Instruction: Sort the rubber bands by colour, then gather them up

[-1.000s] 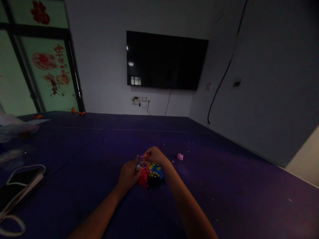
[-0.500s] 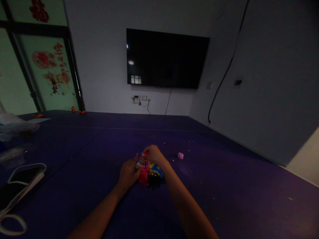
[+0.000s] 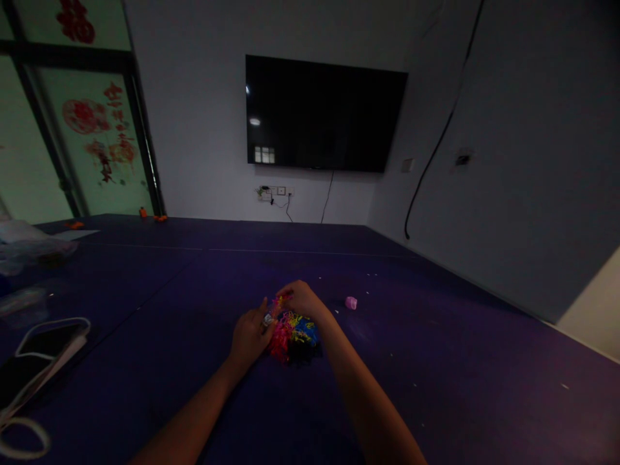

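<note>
A tangled pile of small colorful bands (image 3: 290, 336), pink, yellow, blue and black, lies on the purple surface before me. They look like little rubber bands, though the picture is dark. My left hand (image 3: 249, 332) is at the pile's left side, index finger raised, with a small shiny, clear-looking piece (image 3: 268, 319) between thumb and fingers. What that piece is I cannot make out. Over the pile's far edge, my right hand (image 3: 299, 298) bends down with its fingers closed on some pink and yellow bands (image 3: 281, 301). Its fingertips are partly hidden.
A small pink object (image 3: 351, 303) sits right of my right hand. At the left lie a dark flat object with a white cable (image 3: 53, 352) and clear plastic bags (image 3: 33, 248). Small white scraps dot the purple floor (image 3: 436, 336). A television (image 3: 324, 116) hangs on the wall.
My right hand's fingers have shifted slightly, and more pink and yellow bands show beneath them. The left hand has barely moved.
</note>
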A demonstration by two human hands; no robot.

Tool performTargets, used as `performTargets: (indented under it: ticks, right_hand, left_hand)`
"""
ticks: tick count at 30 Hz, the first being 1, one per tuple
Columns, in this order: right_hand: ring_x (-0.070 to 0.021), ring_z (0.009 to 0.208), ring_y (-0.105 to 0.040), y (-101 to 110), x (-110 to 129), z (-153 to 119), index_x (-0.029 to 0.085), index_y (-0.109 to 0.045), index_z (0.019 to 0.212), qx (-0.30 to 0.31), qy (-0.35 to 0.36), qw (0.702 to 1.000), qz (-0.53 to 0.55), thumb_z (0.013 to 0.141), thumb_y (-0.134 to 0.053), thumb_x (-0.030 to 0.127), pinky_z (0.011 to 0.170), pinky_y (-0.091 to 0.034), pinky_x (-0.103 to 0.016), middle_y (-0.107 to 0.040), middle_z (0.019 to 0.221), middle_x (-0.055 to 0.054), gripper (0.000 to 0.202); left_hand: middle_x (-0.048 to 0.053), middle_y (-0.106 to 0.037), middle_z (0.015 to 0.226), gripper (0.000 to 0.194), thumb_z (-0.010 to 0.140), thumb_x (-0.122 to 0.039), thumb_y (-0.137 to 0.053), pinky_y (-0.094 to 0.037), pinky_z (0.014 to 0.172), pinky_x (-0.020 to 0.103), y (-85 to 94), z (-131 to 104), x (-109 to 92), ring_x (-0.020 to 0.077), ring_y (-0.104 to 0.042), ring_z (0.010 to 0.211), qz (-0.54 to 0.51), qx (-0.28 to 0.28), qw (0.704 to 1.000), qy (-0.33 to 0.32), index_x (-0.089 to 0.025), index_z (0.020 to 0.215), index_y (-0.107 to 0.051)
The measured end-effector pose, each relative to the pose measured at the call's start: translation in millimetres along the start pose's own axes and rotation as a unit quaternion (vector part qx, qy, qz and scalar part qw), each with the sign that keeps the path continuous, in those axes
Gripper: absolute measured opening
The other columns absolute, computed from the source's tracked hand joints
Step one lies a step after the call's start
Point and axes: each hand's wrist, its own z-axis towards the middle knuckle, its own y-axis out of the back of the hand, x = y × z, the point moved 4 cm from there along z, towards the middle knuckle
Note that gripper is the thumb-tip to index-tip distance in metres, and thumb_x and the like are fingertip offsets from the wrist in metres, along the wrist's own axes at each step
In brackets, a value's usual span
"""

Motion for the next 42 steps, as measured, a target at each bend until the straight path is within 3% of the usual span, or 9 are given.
performTargets:
  ticks: [3, 7, 17, 22, 31, 37, 42]
  right_hand:
    - [-0.0162, 0.073, -0.065, -2, -2, 2, 0.014, -0.072, 0.086, -0.02, -0.027, 0.999, 0.021, 0.056, -0.063, 0.004, 0.062, -0.047, -0.02, -0.072, 0.081, -0.006, 0.034]
    - [-0.0155, 0.065, -0.065, -6, -3, 0, 0.014, -0.071, 0.091, -0.005, -0.076, 0.995, 0.07, 0.058, -0.063, 0.005, 0.051, -0.046, -0.018, -0.071, 0.077, -0.006, 0.036]
    - [-0.0132, 0.061, -0.064, -5, -7, 0, 0.014, -0.071, 0.088, -0.029, -0.065, 0.996, 0.047, 0.061, -0.067, 0.011, 0.05, -0.044, -0.017, -0.07, 0.07, -0.003, 0.027]
    - [-0.012, 0.061, -0.062, -6, -11, 3, 0.016, -0.071, 0.086, -0.025, -0.089, 0.995, 0.028, 0.055, -0.072, 0.01, 0.05, -0.044, -0.017, -0.07, 0.076, -0.003, 0.031]
    - [-0.0116, 0.059, -0.063, -1, -3, -5, 0.013, -0.067, 0.087, 0.068, -0.106, 0.97, 0.206, 0.062, -0.057, 0.0, 0.053, -0.047, -0.018, -0.07, 0.07, -0.003, 0.031]
    - [-0.0128, 0.067, -0.066, -2, -1, -2, 0.013, -0.065, 0.082, 0.041, -0.118, 0.949, 0.289, 0.061, -0.057, -0.002, 0.064, -0.052, -0.022, -0.069, 0.071, -0.004, 0.027]
    - [-0.0129, 0.063, -0.065, -2, 4, -5, 0.011, -0.063, 0.08, 0.03, -0.111, 0.936, 0.334, 0.059, -0.053, -0.007, 0.062, -0.054, -0.024, -0.068, 0.072, -0.004, 0.029]
  left_hand:
    - [0.005, -0.065, 0.075, 0.05, 0.085, -0.034, -0.048, -0.048, 0.066, 0.032, -0.2, 0, 0, 0.0207, -0.061, 0.067, -0.005, -0.001, 1.0, -0.001, -0.016, 0.132, -0.043]
    - [0.006, -0.066, 0.078, 0.05, 0.084, -0.034, -0.05, -0.048, 0.066, 0.033, 0.6, 1, -1, 0.0207, -0.061, 0.067, -0.011, -0.006, 1.0, 0.0, -0.017, 0.131, -0.045]
    - [0.007, -0.067, 0.083, 0.05, 0.085, -0.034, -0.049, -0.049, 0.068, 0.033, 0.6, 0, 0, 0.0203, -0.062, 0.07, -0.023, -0.001, 1.0, 0.001, -0.017, 0.132, -0.043]
    - [0.007, -0.068, 0.089, 0.051, 0.085, -0.033, -0.05, -0.049, 0.072, 0.034, 0.1, 0, -1, 0.0214, -0.063, 0.077, -0.021, 0.002, 1.0, -0.011, -0.02, 0.133, -0.041]
    - [0.008, -0.068, 0.091, 0.052, 0.085, -0.035, -0.051, -0.05, 0.074, 0.037, -0.6, -1, 0, 0.0225, -0.064, 0.08, -0.037, -0.006, 0.999, -0.005, -0.019, 0.133, -0.041]
    - [0.01, -0.067, 0.095, 0.051, 0.085, -0.035, -0.051, -0.051, 0.076, 0.037, -0.4, -1, 1, 0.0231, -0.063, 0.084, -0.058, -0.008, 0.998, 0.01, -0.019, 0.133, -0.041]
    - [0.009, -0.067, 0.098, 0.052, 0.084, -0.035, -0.052, -0.051, 0.077, 0.037, 2.1, 0, -1, 0.0234, -0.064, 0.087, -0.078, -0.002, 0.997, 0.025, -0.019, 0.133, -0.041]
